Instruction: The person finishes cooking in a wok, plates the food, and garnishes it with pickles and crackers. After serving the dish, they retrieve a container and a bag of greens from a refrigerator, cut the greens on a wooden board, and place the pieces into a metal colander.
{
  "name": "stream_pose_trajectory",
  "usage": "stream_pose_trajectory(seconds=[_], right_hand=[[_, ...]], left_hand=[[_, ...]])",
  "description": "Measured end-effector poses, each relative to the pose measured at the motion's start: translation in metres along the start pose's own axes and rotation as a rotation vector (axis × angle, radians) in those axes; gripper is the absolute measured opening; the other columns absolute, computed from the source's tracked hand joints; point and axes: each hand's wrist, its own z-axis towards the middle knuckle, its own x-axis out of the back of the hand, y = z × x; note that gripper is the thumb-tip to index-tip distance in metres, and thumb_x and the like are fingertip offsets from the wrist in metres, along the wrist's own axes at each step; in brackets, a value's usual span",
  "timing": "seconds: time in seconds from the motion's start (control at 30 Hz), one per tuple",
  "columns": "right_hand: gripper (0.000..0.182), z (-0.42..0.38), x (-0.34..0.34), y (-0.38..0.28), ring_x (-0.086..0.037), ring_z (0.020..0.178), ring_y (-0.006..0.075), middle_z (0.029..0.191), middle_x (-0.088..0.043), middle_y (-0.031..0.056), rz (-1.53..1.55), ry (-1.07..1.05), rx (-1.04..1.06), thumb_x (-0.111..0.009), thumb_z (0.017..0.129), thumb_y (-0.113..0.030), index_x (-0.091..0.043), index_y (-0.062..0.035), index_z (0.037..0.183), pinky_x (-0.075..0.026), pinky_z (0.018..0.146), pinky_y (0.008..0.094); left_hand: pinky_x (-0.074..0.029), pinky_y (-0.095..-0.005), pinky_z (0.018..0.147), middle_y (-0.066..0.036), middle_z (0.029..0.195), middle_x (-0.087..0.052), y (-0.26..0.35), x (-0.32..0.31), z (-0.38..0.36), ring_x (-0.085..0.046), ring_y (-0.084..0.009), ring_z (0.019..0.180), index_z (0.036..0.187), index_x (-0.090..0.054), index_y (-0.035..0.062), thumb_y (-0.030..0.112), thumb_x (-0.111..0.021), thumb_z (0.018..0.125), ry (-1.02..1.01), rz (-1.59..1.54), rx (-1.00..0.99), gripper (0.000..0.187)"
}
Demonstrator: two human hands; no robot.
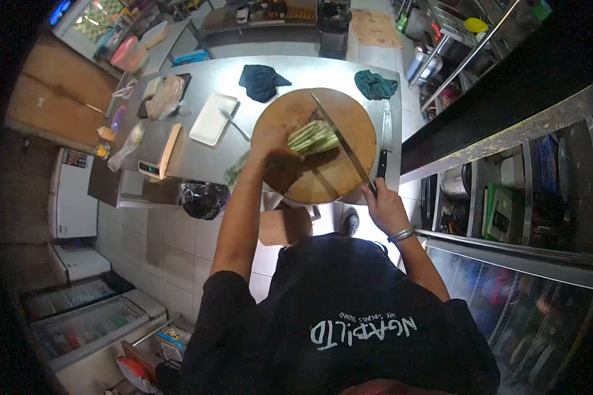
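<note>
A bundle of pale green stalks (315,137) lies across the round wooden chopping board (356,118), its darker leafy ends reaching past the board's left edge. My left hand (275,146) is closed over the stalks and presses them down; part of its fingers is in shadow. In my right hand (385,205) is the dark handle of a long kitchen knife (341,139). Its blade slants over the board, right at the cut ends of the stalks. A second knife (387,131) with a black handle rests on the steel table, right of the board.
On the steel table (204,76) are a dark cloth (261,82), a green cloth (375,85), a white tray (214,120) with a utensil across its edge, a digital scale (150,169) and plastic-wrapped food (166,95). A black bag (204,199) hangs below the front edge. Shelves stand at right.
</note>
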Motion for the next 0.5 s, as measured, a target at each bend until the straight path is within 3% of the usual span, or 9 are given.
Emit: stream_pose_trajectory(seconds=[0.13,0.2,0.33,0.4,0.43,0.5], right_hand=[[0.028,0.005,-0.008,-0.008,-0.057,0.067,0.0460,0.068,-0.058,0.0260,-0.112,0.007,0.048,-0.050,0.093,-0.029,-0.046,-0.0016,0.095,-0.045,0.060,0.0532],[0.027,0.003,-0.007,-0.016,-0.058,0.067,0.0460,0.069,-0.058,0.0263,-0.090,0.013,0.051,-0.050,0.093,-0.028,-0.046,-0.0014,0.097,-0.045,0.060,0.0532],[0.028,-0.002,-0.009,-0.023,-0.058,0.069,0.0459,0.072,-0.059,0.0270,-0.084,-0.008,0.039,-0.050,0.093,-0.028,-0.046,-0.0012,0.101,-0.046,0.063,0.0536],[0.028,-0.005,-0.009,-0.027,-0.058,0.070,0.0464,0.074,-0.059,0.0276,-0.077,-0.026,0.034,-0.049,0.093,-0.028,-0.045,-0.0014,0.101,-0.046,0.063,0.0543],[0.027,-0.006,-0.009,-0.028,-0.058,0.071,0.0469,0.076,-0.059,0.0282,-0.066,-0.040,0.031,-0.049,0.093,-0.028,-0.044,-0.0016,0.101,-0.046,0.064,0.0551],[0.028,-0.008,-0.012,-0.028,-0.059,0.072,0.0470,0.077,-0.060,0.0284,-0.073,-0.068,0.017,-0.049,0.094,-0.028,-0.044,-0.0015,0.101,-0.046,0.064,0.0552]], left_hand=[[-0.048,-0.0440,0.074,-0.019,0.092,-0.066,0.026,-0.006,-0.008,-0.063,-0.0348,0.087,0.109,-0.055,0.0030,0.040,-0.083,0.054,0.145,0.164,0.127,0.072],[-0.048,-0.0447,0.069,-0.017,0.086,-0.066,0.044,-0.010,-0.015,-0.064,-0.0323,0.085,0.101,-0.056,0.0019,0.041,-0.083,0.055,0.108,0.380,0.266,0.066],[-0.046,-0.0465,0.071,-0.013,0.085,-0.064,0.062,-0.027,-0.030,-0.063,-0.0294,0.081,0.098,-0.057,0.0059,0.040,-0.083,0.055,0.200,0.481,0.301,0.060],[-0.043,-0.0467,0.081,-0.010,0.087,-0.062,0.070,-0.036,-0.036,-0.062,-0.0272,0.084,0.098,-0.058,0.0086,0.030,-0.075,0.066,0.333,0.582,0.350,0.042],[-0.043,-0.0467,0.081,-0.010,0.087,-0.062,0.073,-0.039,-0.039,-0.062,-0.0272,0.084,0.098,-0.058,0.0086,0.030,-0.075,0.066,0.331,0.577,0.351,0.042],[-0.037,-0.0478,0.089,-0.008,0.094,-0.060,0.080,-0.043,-0.042,-0.059,-0.0249,0.090,0.102,-0.059,0.0102,0.020,-0.062,0.075,0.343,0.622,0.375,0.029]])
